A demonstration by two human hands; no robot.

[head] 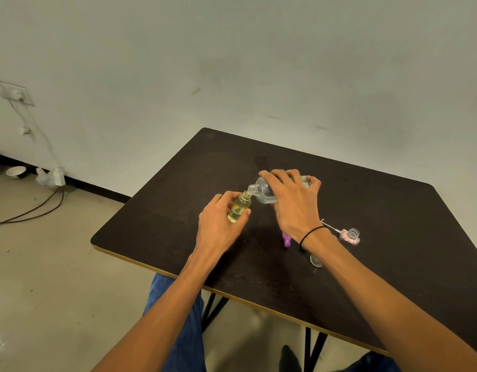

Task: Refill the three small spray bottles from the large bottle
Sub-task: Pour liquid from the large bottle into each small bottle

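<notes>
My left hand point(221, 224) grips a small yellow-tinted bottle point(240, 208), uncapped and standing upright on the dark table point(393, 237). My right hand point(293, 202) holds the large clear bottle point(261, 190) tipped on its side, its open mouth touching the small bottle's neck. Behind my right wrist a small purple bottle point(286, 239) shows only in part. A small pink bottle point(350, 236) stands open at the right, with a spray tube point(330, 226) lying next to it.
A clear cap point(316, 260) lies on the table near my right forearm. The table's front edge runs just above my knees. On the floor at the left are cables point(30, 210), a power adapter point(58, 177) and a white bowl point(15, 171) by the wall.
</notes>
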